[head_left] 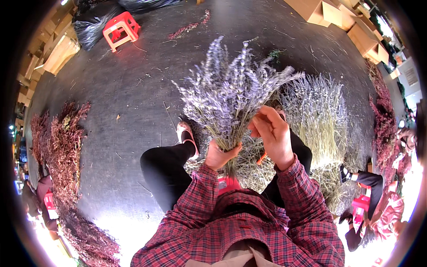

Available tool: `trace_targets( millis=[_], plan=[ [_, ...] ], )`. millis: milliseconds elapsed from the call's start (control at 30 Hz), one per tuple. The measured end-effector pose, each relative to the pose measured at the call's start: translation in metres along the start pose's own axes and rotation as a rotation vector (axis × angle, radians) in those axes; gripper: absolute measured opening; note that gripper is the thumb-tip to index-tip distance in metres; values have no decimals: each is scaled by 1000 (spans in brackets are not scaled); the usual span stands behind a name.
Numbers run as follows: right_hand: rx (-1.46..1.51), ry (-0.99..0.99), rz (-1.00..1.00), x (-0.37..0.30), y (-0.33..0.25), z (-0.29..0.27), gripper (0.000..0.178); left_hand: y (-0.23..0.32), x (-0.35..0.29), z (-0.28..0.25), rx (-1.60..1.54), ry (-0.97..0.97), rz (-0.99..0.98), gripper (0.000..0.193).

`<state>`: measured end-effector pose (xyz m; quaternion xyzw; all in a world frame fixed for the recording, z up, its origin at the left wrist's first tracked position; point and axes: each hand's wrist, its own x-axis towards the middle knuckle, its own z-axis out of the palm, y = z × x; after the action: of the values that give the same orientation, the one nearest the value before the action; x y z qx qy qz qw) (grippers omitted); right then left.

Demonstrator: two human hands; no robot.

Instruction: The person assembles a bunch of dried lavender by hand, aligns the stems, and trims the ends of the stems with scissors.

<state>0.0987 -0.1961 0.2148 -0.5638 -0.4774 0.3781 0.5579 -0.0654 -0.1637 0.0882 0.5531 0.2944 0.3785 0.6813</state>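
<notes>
My left hand is closed around the stems of a lavender bunch, which stands upright with its purple heads fanned out at the top. Cut stem ends stick out below the fist. At the bunch's right side is my right hand, its fingers bent and drawn together by the stems; whatever they pinch is hidden. Some sprigs above it are smeared by motion. To the right lies a large pile of lavender, heads pointing away from me. Loose stems litter the floor between my legs, with a small orange object among them.
A red stool stands at the far left near black plastic bags. Cardboard boxes line the far right. Dark red dried plants lie on the left, more on the right. Another person sits at right.
</notes>
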Motion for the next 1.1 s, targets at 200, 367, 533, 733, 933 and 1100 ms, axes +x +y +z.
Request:
trace_targets(
  millis=[200, 367, 533, 733, 933, 1100],
  plan=[
    [-206, 174, -112, -5, -28, 1, 24, -7, -2, -5, -121, 80, 27, 18],
    [-292, 148, -349, -15, -53, 13, 19, -6, -1, 2, -146, 172, 36, 18],
    [-328, 144, -473, 2, -74, 32, 24, 7, -2, 6, -1, 188, 118, 20],
    [-484, 149, -490, 15, -101, 36, 30, 3, -4, 0, 108, 106, 103, 20],
    [-461, 206, -628, 36, -89, 26, 18, -12, -3, 0, 36, 85, 67, 19],
    [-287, 200, -527, 46, -79, 10, 17, -7, -5, -5, 76, 50, -45, 18]
  ],
)
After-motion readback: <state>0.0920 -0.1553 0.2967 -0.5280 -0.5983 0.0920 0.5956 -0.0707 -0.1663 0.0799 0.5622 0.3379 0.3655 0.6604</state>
